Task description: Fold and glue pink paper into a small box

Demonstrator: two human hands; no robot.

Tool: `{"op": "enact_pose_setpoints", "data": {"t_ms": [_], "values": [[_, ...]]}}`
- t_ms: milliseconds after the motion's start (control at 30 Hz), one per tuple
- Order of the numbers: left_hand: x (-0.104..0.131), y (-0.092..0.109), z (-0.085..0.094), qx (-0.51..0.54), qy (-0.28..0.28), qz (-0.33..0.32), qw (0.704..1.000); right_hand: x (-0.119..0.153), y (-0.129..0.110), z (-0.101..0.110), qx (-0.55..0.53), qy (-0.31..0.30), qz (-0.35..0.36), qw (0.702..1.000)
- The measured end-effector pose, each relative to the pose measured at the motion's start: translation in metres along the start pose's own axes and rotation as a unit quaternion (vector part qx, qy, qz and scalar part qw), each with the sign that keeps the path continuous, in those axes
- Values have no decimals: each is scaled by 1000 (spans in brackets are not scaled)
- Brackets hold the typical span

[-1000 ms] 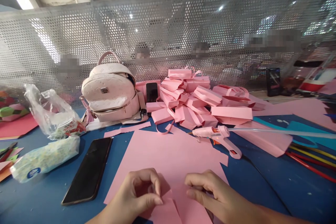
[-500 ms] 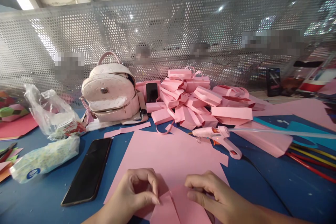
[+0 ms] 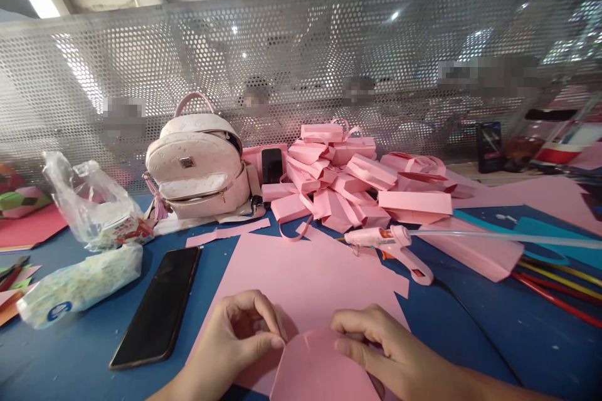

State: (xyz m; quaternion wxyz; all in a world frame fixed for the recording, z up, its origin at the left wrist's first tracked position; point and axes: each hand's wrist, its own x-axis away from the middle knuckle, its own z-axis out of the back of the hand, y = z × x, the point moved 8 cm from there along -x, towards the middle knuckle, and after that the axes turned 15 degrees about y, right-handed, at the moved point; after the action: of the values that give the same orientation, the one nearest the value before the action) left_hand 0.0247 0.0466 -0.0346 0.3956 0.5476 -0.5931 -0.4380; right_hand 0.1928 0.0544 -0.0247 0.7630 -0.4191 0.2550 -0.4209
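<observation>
Between my hands is a piece of pink paper (image 3: 324, 366), slightly curved, its lower part cut off by the bottom of the view. My left hand (image 3: 247, 341) pinches its left edge between thumb and forefinger. On the other side my right hand (image 3: 376, 344) grips the right edge, thumb on the near face and fingers partly hidden behind. Beneath both hands lies a larger pink sheet (image 3: 301, 269) on the blue table. A pink glue gun (image 3: 390, 244) rests past the sheet's right side, a clear glue stick in its back end.
Folded pink paper bags (image 3: 338, 182) are heaped at the back beside a pale backpack (image 3: 197, 163). To the left lie a black phone (image 3: 157, 307), a tissue pack (image 3: 82, 288) and a clear plastic bag (image 3: 84, 200). The glue gun's cord (image 3: 475, 326) runs down the right side.
The fold line and loose flap seen before on the held paper no longer show; its face now looks smooth and curved. My left hand has shifted up slightly, and my right hand has barely moved.
</observation>
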Motion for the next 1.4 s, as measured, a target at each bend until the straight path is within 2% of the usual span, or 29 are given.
{"op": "enact_pose_setpoints", "data": {"t_ms": [167, 467, 633, 767, 900, 1033, 1200, 1400], "values": [[1, -2, 3, -24, 16, 13, 999, 1, -1, 0, 8, -1, 4, 1000], [1, 0, 7, -89, 32, -9, 995, 2, -2, 1, 25, 0, 10, 1000], [0, 4, 7, -84, 36, -31, 995, 2, -3, 2, 29, 7, 3, 1000], [3, 9, 0, -73, 17, -42, 996, 2, -2, 1, 20, 1, 0, 1000], [6, 11, -6, -121, -4, -48, 992, 3, -1, 1, 7, 4, 5, 1000], [5, 10, -7, -129, -17, -44, 991, 1, -1, 3, -2, 19, 8, 1000], [7, 4, -11, -133, -59, -44, 988, 0, -2, 4, -13, 28, 2, 1000], [9, -1, -10, -141, -56, -35, 988, 0, -1, 2, -26, 12, -14, 999]]}}
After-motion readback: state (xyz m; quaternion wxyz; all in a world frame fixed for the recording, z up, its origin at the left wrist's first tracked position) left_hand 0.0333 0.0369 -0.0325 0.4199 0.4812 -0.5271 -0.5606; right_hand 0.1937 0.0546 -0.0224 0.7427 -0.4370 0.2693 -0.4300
